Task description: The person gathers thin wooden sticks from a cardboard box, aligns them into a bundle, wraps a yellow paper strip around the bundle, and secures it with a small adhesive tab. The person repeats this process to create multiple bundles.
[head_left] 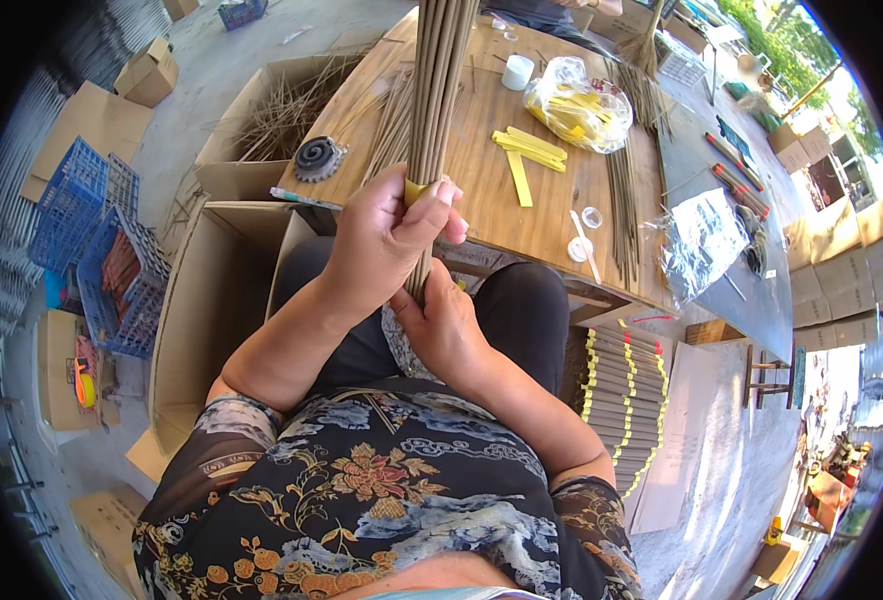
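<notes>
Brown sticks make up the 1 bundle (439, 90) we hold, running up in front of us and over the counter (561, 215) in view. Our right grip (447, 322) grasps its lower part, while our left grip (386, 232), just above, is clenched around it with a yellow band (413, 193) beside the thumb. We cannot tell whether that band is fastened or only being wound, so we judge this bundle partly done; no other band shows on its visible length.

To our right, below the counter, lie many banded bundles (611, 400), ringed in yellow at several places; we take those as finished.

Plenty seems left. On the counter, loose yellow strips (531, 150) lie fanned near the middle, with a clear bag (586, 125) holding more just beyond. Unbound sticks lie along both sides, a left batch (389, 125) partly behind our bundle and a right batch (621, 215) near the far side. Farther left, a cardboard box (246, 180) holds a tangle of thin sticks (296, 110), perhaps spare stock or waste; we cannot say which.
</notes>
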{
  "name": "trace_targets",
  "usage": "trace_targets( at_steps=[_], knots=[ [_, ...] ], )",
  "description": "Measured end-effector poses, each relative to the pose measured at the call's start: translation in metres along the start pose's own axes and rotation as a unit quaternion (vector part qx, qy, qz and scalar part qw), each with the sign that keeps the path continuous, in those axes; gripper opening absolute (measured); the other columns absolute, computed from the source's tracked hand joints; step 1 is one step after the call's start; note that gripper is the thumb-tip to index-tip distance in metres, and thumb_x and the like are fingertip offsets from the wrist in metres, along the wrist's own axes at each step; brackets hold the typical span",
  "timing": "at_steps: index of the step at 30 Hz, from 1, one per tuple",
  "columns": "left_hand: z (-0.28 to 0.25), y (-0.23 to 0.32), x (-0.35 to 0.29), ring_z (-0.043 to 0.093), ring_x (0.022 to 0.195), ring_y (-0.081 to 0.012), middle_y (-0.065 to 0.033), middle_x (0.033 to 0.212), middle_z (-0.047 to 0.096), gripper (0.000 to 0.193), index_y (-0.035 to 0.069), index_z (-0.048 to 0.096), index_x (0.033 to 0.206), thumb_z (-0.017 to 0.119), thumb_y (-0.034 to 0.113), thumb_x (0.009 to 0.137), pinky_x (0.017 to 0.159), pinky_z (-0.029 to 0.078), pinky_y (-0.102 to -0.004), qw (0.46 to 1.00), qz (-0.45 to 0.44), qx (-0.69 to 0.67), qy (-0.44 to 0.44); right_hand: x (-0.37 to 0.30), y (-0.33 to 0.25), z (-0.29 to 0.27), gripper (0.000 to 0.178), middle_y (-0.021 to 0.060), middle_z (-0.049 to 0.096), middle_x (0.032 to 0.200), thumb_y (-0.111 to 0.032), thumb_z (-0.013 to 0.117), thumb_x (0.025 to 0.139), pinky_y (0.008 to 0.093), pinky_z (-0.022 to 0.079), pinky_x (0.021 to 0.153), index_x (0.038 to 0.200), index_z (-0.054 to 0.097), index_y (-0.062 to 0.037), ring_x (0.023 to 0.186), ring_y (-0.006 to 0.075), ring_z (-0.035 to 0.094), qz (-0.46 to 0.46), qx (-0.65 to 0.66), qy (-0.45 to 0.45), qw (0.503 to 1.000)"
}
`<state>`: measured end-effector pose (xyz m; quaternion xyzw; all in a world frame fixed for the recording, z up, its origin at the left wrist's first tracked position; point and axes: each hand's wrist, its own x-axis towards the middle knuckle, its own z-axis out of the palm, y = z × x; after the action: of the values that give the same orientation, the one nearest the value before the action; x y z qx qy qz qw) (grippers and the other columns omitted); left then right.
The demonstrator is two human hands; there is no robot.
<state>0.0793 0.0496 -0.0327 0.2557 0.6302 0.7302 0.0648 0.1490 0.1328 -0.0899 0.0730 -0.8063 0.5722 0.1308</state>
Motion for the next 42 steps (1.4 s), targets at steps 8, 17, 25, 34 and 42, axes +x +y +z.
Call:
trace_targets(
  at_steps=[8, 17, 25, 34, 42],
  knots=[
    [0.000, -0.018, 0.005, 0.058, 0.059, -0.0118, -0.0065, 0.071, 0.058, 0.015, -0.002, 0.054, 0.084, 0.052, 0.013, 0.086, 0.057, 0.049, -0.0251, 0.996, -0.023, 0.019, 0.083, 0.001, 0.015, 0.011, 0.022, 0.0232, 0.055, 0.071, -0.013, 0.057, 0.081, 0.0441, 0.044, 0.056, 0.088, 0.040, -0.0006, 0.068, 0.0418, 0.055, 0.011, -0.076, 0.043, 0.996],
    [0.003, -0.035, 0.015, 0.057, 0.056, -0.0111, -0.0060, 0.069, 0.058, 0.010, 0.001, 0.053, 0.077, 0.058, 0.009, 0.081, 0.053, 0.049, -0.0239, 0.985, -0.057, -0.018, 0.162, 0.004, 0.024, 0.013, 0.024, 0.0213, 0.054, 0.071, -0.018, 0.056, 0.082, 0.0451, 0.045, 0.055, 0.085, 0.039, -0.0012, 0.065, 0.0399, 0.055, 0.011, -0.217, 0.056, 0.975],
    [-0.002, -0.048, 0.018, 0.045, 0.046, -0.0056, 0.0002, 0.062, 0.049, 0.016, 0.005, 0.049, 0.079, 0.065, 0.008, 0.077, 0.041, 0.038, -0.0187, 0.982, -0.044, -0.136, 0.124, 0.012, 0.027, 0.008, 0.034, 0.0218, 0.057, 0.080, -0.025, 0.061, 0.079, 0.0416, 0.047, 0.062, 0.090, 0.041, 0.0010, 0.073, 0.0373, 0.058, 0.091, -0.221, -0.019, 0.971],
    [-0.008, -0.029, 0.016, 0.045, 0.045, -0.0043, -0.0010, 0.070, 0.050, 0.041, 0.002, 0.042, 0.105, 0.067, 0.008, 0.073, 0.037, 0.036, -0.0171, 0.994, -0.064, -0.008, 0.083, 0.047, -0.004, -0.064, 0.067, 0.0237, 0.052, 0.109, -0.038, 0.066, 0.075, 0.0343, 0.038, 0.090, 0.117, 0.042, 0.0083, 0.109, 0.0288, 0.047, 0.008, 0.062, 0.079, 0.995],
    [0.001, -0.028, 0.015, 0.045, 0.110, -0.0234, -0.0137, 0.119, 0.043, 0.085, -0.001, 0.013, 0.134, 0.068, 0.011, 0.069, 0.091, 0.037, -0.0311, 0.982, 0.054, 0.170, -0.056, 0.074, -0.033, -0.060, 0.030, 0.0029, 0.058, 0.079, -0.024, 0.062, 0.082, 0.0213, 0.043, 0.065, 0.096, 0.055, 0.0015, 0.074, 0.0079, 0.053, 0.000, 0.196, -0.014, 0.980]
  ],
)
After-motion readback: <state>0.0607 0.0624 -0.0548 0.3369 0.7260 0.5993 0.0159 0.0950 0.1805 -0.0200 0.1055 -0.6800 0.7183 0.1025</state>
